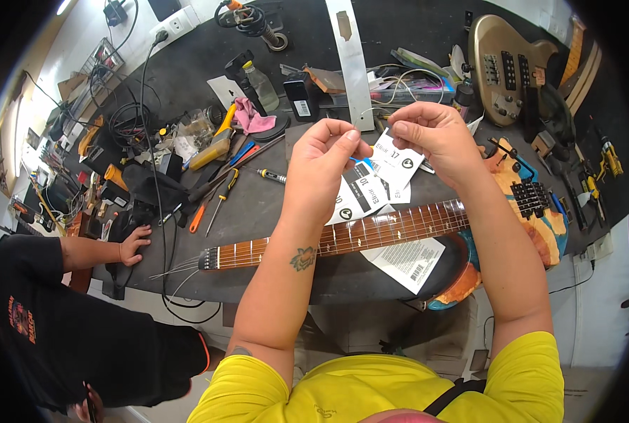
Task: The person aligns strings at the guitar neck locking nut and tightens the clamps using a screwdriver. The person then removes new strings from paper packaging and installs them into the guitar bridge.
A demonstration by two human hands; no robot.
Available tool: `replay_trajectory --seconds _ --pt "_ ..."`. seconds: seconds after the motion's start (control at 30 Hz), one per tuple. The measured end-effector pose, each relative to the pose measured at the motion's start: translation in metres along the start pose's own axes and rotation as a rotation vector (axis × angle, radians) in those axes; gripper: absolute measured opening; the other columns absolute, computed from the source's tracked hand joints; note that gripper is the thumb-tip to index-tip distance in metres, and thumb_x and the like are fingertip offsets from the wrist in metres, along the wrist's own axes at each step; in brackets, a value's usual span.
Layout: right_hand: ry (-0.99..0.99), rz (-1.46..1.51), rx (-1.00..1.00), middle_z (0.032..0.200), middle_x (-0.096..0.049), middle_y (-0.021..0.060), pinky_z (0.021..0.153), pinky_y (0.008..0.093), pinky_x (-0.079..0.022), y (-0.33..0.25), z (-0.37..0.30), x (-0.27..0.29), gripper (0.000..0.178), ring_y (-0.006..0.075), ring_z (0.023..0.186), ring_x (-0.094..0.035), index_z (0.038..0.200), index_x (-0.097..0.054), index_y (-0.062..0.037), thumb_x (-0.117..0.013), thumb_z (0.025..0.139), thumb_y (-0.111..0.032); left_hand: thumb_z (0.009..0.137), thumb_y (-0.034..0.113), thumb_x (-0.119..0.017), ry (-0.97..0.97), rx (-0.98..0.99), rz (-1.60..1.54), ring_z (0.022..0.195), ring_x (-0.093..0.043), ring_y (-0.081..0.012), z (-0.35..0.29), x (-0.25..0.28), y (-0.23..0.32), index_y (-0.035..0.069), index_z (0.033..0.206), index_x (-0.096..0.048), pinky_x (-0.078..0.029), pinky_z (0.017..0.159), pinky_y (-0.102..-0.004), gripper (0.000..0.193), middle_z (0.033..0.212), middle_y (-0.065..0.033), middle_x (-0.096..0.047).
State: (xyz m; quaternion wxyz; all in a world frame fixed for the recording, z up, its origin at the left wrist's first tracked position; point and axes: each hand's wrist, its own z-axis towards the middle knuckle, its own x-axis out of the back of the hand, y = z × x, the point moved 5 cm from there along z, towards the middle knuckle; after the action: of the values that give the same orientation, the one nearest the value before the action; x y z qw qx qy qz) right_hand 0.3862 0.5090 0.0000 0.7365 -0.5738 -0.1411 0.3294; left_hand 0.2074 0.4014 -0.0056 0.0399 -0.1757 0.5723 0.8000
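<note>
Both hands are raised over the bench, fingertips pinched, close together but apart. A thin guitar string [376, 110] curves between my left hand [332, 144] and my right hand [427, 137]; much of it is too fine to trace. Below them lies an electric guitar, its fretboard [371, 231] running left to right and its orange-and-turquoise body [540, 233] at the right. Loose string ends [177, 269] stick out past the neck's left end. White paper string packets [362, 192] lie under my hands, behind the neck. Another white packet [410, 262] lies partly beneath the neck.
Screwdrivers [223, 201], cables and a pink cloth [253, 117] clutter the bench's left. A gold guitar body [510, 67] stands at the back right. A metal straightedge [352, 63] extends behind my hands. At the left, another person's hand [135, 244] rests on the bench edge.
</note>
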Motion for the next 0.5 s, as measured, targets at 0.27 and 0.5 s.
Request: replay_trajectory --seconds 0.27,0.5 --pt "-0.101 -0.463 0.027 0.088 -0.078 0.0047 0.075 0.0265 -0.056 -0.009 -0.007 -0.013 0.015 0.0085 0.081 -0.069 0.108 -0.082 0.003 -0.08 0.096 -0.006 0.108 0.013 -0.069 0.102 -0.08 0.28 0.082 -0.069 -0.0099 0.001 0.01 0.002 0.001 0.11 -0.069 -0.055 0.077 -0.0257 0.013 0.09 -0.0069 -0.076" --pt "0.138 -0.361 0.161 0.091 -0.075 0.0022 0.069 0.0271 -0.053 0.0 -0.001 0.0 0.022 0.006 0.078 -0.065 0.117 -0.078 -0.0026 -0.08 0.095 -0.005 0.109 0.009 -0.065 0.035 -0.037 0.32 0.079 -0.07 -0.0115 -0.003 -0.003 0.002 -0.003 0.109 -0.067 -0.057 0.071 -0.027 0.012 0.09 -0.0089 -0.076"
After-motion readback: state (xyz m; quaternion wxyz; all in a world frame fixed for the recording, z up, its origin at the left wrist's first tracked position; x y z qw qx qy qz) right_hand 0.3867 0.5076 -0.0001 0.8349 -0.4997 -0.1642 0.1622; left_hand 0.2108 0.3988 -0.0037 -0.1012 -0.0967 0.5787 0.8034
